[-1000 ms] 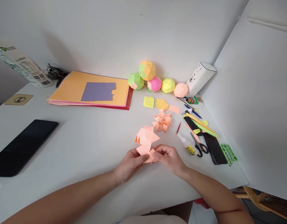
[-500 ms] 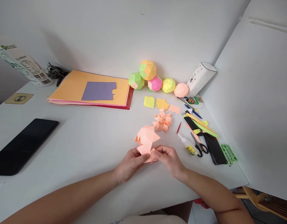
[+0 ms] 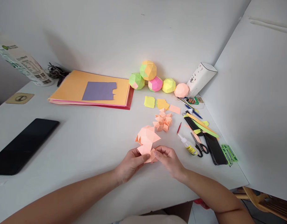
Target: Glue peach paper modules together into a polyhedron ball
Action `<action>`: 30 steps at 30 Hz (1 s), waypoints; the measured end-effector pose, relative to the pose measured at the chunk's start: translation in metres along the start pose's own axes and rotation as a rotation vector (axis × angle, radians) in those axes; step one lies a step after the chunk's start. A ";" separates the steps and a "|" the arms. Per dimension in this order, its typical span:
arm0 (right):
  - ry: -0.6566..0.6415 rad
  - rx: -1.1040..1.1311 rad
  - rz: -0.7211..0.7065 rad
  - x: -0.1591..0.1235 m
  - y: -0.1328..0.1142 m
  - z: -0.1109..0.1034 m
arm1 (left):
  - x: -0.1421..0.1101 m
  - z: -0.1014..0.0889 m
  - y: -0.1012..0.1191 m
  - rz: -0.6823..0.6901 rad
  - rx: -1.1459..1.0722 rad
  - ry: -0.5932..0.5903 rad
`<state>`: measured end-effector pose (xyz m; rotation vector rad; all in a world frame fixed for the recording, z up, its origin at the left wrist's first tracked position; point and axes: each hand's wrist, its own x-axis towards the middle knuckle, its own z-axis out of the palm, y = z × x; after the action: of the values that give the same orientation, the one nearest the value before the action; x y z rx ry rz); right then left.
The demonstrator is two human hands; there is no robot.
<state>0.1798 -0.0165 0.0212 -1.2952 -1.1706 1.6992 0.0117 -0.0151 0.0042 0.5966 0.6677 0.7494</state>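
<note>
On the head cam, your peach folded-paper model (image 3: pixel 146 135) is left of the glue bottle (image 3: pixel 189 147), with both your hands on its near end. Your left hand (image 3: pixel 131 164) is pinching the near flap (image 3: pixel 152 156), and your right hand (image 3: pixel 170 160) pinches that flap's right edge. I'd call it partway: a chunk of faceted shell looks joined, but pointy flaps stick out and the near end hangs off, unclosed. Can't tell if that join's stuck, your fingers cover it. Loose folded peach pieces (image 3: pixel 162 120) sit beyond the bottle to its left, unattached. Five faceted paper balls (image 3: pixel 150 71) way behind the bottle look finished.
</note>
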 end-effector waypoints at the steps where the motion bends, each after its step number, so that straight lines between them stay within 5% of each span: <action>1: -0.014 -0.009 0.003 0.000 0.000 -0.001 | 0.000 0.000 0.000 -0.005 0.000 0.004; 11: -0.025 0.012 -0.028 -0.002 0.003 0.002 | -0.001 0.000 0.000 0.025 0.063 -0.053; 26: -0.137 0.118 -0.086 0.000 -0.002 0.009 | -0.001 0.004 -0.001 0.048 0.078 0.034; 30: -0.109 -0.008 -0.083 -0.001 -0.002 0.009 | -0.002 0.003 -0.002 0.026 0.085 0.049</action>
<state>0.1713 -0.0190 0.0246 -1.1552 -1.2774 1.7242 0.0136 -0.0180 0.0053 0.6679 0.7410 0.7647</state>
